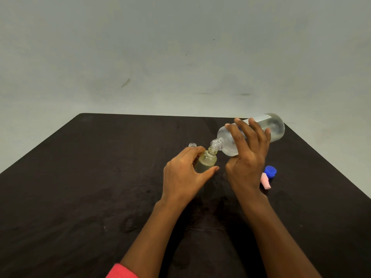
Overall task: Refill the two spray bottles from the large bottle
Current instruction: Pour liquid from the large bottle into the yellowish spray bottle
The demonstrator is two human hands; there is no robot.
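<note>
You were at the pouring step: your right hand (248,157) kept a closed grip on the tilted large bottle (253,133), neck touching the spray bottle (206,161) pinched upright on the surface (100,187) by your left hand (184,177), and I judge the next move needed a slow, steady tilt.

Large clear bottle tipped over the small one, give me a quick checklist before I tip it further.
1. Large clear plastic bottle gripped by right hand: ok.
2. Small clear spray bottle holding yellowish liquid steadied by left hand: ok.
3. Large bottle's open mouth at the small bottle's neck: ok, they look touching.
4. Liquid flowing now: cannot tell.
5. Second small clear bottle uncapped behind the left hand: ok; its fill level: cannot tell.
6. Blue cap and pink cap lying away from the pour on the dark table: ok.
</note>
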